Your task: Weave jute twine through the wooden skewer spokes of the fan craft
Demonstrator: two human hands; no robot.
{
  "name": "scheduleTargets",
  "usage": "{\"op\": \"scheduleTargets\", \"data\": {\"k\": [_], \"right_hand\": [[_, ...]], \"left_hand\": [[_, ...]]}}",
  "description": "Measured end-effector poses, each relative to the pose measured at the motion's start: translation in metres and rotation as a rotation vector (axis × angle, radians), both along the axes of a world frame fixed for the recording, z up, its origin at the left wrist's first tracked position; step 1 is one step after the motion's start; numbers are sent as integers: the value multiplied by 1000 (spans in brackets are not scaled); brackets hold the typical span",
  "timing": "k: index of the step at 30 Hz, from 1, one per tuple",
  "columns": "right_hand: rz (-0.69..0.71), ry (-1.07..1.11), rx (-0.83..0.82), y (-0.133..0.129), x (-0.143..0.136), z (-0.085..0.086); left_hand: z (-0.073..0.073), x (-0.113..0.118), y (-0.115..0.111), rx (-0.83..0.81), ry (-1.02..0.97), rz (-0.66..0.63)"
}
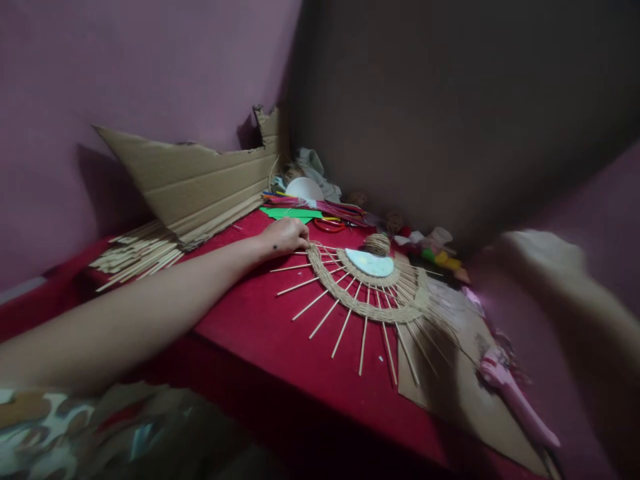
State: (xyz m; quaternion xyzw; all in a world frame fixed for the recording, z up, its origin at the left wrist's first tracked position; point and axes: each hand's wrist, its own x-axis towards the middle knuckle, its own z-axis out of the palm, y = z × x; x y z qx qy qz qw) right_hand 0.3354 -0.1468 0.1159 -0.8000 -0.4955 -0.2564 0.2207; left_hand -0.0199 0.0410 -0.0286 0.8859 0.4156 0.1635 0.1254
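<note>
A half-round woven piece [350,301] lies on the red cloth, with thin wooden sticks fanning out and two bands of brown twine woven across them. At its inner edge is a pale blue half disc [370,263]. My left hand [286,237] is closed in a pinch at the left end of the outer twine band. A ball of twine [377,245] sits just behind the half disc. My right hand [545,257] is raised at the right, apart from the woven piece; motion blur hides its fingers and anything in them.
Bundled sticks [145,250] lie at the left under a leaning cardboard sheet [200,183]. Red-handled scissors [329,225] and green sheets [293,213] lie behind my left hand. At the right, a pink glue gun [515,393] rests on a flat board [450,373]. Walls stand behind.
</note>
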Motion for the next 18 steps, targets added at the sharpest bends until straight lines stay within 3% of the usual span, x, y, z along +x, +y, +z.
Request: {"op": "scheduleTargets", "data": {"k": [3, 5, 7, 10, 18], "right_hand": [[327, -32, -221, 34, -114, -50], [467, 11, -311, 47, -162, -83], [561, 80, -398, 60, -191, -109], [596, 110, -408, 73, -211, -127], [717, 222, -245, 58, -217, -134]], "left_hand": [[-3, 0, 1, 4, -4, -4], [-3, -1, 1, 1, -8, -15], [-2, -1, -1, -7, -13, -24], [0, -2, -3, -30, -23, -33], [12, -6, -7, -139, -47, -95]]}}
